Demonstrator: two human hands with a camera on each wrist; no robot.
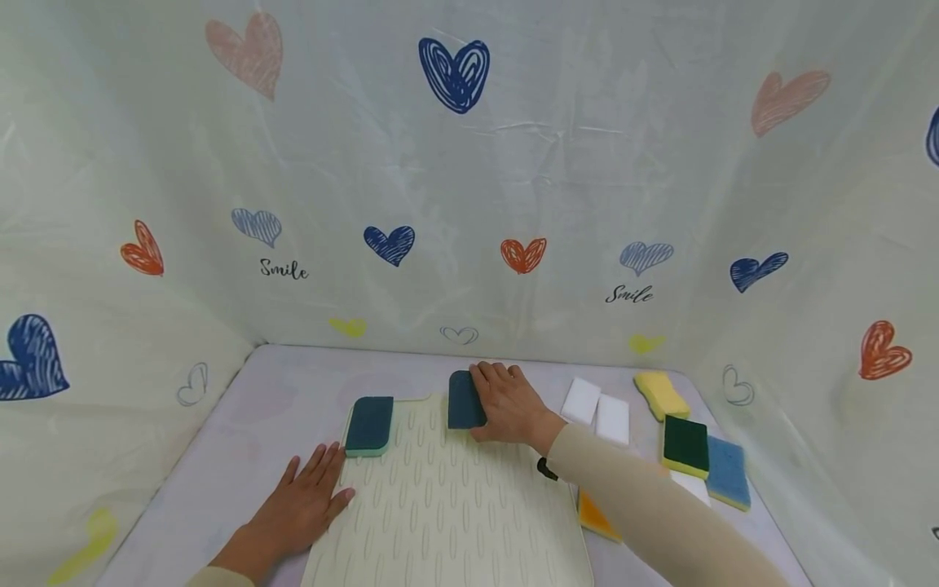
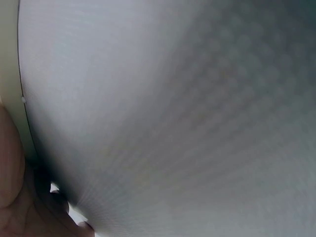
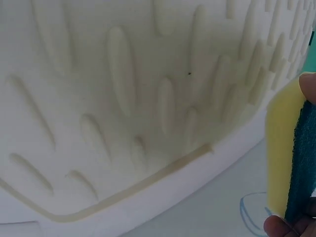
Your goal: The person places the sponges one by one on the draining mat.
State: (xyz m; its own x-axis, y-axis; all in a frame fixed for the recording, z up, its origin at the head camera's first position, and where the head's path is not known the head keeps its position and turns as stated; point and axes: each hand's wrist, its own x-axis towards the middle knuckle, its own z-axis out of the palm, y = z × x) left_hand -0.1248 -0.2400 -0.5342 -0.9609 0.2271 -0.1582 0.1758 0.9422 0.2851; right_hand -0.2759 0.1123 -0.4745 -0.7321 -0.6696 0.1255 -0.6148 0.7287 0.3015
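Observation:
In the head view my right hand [image 1: 512, 406] grips the right side of a sponge with a dark blue-green scouring face [image 1: 462, 401] over the far edge of a cream ribbed mat [image 1: 440, 522]. Its yellow foam side [image 3: 280, 148] shows in the right wrist view, pinched between thumb and fingers. A second sponge, dark on top with pale green foam [image 1: 370, 425], lies on the mat's far left corner. Just below that corner my left hand [image 1: 304, 499] rests with fingers extended, its thumb touching the mat's left edge. The left wrist view is mostly a blurred grey surface.
Right of the mat lie white sponges [image 1: 612, 420], a yellow sponge [image 1: 660, 395], a dark green-topped sponge [image 1: 685, 444] and a blue sponge [image 1: 728, 473]. An orange sponge [image 1: 597, 515] is partly under my right forearm. A heart-printed curtain [image 1: 455, 179] surrounds the table.

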